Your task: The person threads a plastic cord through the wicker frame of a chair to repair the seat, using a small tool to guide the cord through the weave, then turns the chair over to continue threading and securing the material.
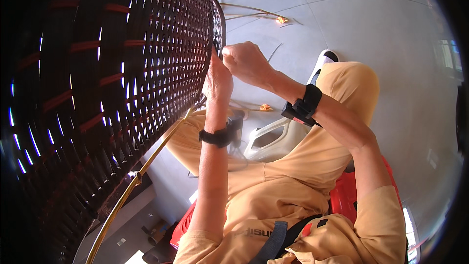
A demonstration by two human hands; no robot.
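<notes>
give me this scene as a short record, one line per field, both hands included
left hand: at the rim of the dark woven piece, fingers partly hidden
right hand: curled, beside the rim; anything held is hidden
wrists: a black strap on each
pole: yellowish, alongside the woven piece
seat: red, partly hidden by clothing
floor: grey

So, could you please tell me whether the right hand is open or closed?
Closed: the right hand shows curled fingers beside the dark woven rim.
</notes>
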